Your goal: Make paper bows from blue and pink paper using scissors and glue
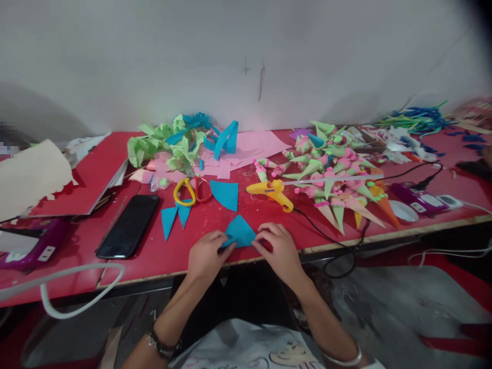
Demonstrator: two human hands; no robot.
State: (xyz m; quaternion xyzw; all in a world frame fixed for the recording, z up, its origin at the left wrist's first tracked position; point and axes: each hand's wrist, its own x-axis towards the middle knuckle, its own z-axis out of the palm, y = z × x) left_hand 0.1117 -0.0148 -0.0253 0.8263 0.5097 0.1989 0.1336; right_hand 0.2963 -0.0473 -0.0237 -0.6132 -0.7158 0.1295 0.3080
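Observation:
A blue paper piece [240, 230] lies at the front edge of the red table, between my two hands. My left hand [209, 252] pinches its left corner, where the paper seems to curl. At the right corner, the thumb and fingertips of my right hand [277, 248] close on the edge. Just beyond is another blue paper piece [226, 195] with a curved side. A yellow glue gun [271, 192] holding a long clear stick lies to the right of it. Yellow-handled scissors [184, 192] rest on the left, near small blue paper cones [168, 221].
A black phone [128, 225] lies left. Green paper scraps [165, 143] are heaped at the back, and a pile of small decorated paper cones [330, 164] spreads to the right. The glue gun's black cord [323, 228] hangs over the front edge. Purple power strips [421, 200] sit at both sides.

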